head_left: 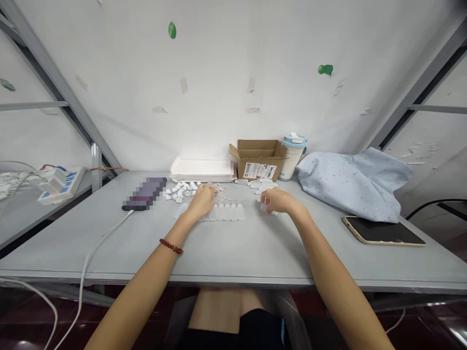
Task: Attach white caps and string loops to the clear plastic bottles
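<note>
"How were the hands?"

"Both half closed. The left hand lay against a row of white plastic tags on the grey table; the right hand curled over a small white piece, grip unclear."

"Beyond?"

"A loose heap of white parts."

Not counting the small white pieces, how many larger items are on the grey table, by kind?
Phone: 1
Tablet: 1
Cardboard box: 1
Lidded tumbler: 1
Pale blue cloth: 1
Stack of white trays: 1
Total: 6
</note>
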The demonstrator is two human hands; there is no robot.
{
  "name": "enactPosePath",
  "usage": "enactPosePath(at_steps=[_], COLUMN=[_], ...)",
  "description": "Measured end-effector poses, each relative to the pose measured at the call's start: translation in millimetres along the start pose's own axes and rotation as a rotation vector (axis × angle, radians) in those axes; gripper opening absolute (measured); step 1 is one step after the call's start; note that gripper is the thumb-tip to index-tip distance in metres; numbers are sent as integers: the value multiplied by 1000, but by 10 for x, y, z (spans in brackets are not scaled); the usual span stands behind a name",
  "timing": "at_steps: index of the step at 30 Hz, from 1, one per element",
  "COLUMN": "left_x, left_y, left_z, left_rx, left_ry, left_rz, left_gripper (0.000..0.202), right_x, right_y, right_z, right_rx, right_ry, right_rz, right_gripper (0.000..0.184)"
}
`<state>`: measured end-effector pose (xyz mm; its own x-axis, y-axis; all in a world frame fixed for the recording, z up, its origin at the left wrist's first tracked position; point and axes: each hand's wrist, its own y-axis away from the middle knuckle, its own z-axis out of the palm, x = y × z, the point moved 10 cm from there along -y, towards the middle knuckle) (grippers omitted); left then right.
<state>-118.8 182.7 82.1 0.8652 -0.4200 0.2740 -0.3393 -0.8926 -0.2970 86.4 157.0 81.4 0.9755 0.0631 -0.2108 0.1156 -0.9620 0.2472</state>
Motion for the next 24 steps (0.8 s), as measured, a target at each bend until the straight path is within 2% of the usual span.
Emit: enactPosePath(at_steps=[6,13,18,21,24], left_x=[-31,-47,-139,-153,-134], left_y=[-20,8,-3,8,20], left_z=[-125,-308,-213,-292,-364], left_rx=[75,224,158,227,291], left_ry=[75,155,111,124,133], left_rz=[-31,-48,-113,-111,-86], left_gripper=[52,54,51,52,52], right_x=[-63,-182,-158,-134,-119], right_y=[-37,-15,-5,12,23], right_z=[-61,-306,-408,-448,-458], right_rx=[96,365,538,608,622], right_ry=[-165,-373,-503,-554,-599], right_rz=[-101,-236,-254,-255,-240], right_gripper=[25,21,14,14,14])
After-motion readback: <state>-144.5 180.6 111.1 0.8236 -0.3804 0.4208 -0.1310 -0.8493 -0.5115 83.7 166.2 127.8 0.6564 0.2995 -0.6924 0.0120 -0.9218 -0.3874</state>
